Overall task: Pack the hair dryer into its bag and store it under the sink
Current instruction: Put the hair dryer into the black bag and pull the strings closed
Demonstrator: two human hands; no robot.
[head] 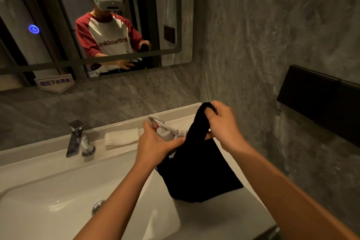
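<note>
A black cloth bag [196, 171] stands on the right part of the white sink counter [224, 218]. My right hand [224, 124] grips the bag's top edge and lifts it up. My left hand [155, 144] holds the pale hair dryer [165, 132] with its white cord looped around it, right at the bag's mouth on the left side. The dryer's lower part is hidden behind my left hand and the bag.
A chrome tap [78, 138] stands behind the basin [58, 200], whose drain [98, 206] is visible. A folded white towel [122, 138] lies on the back ledge. A mirror [93, 21] hangs above. A black wall box [319, 103] juts from the right wall.
</note>
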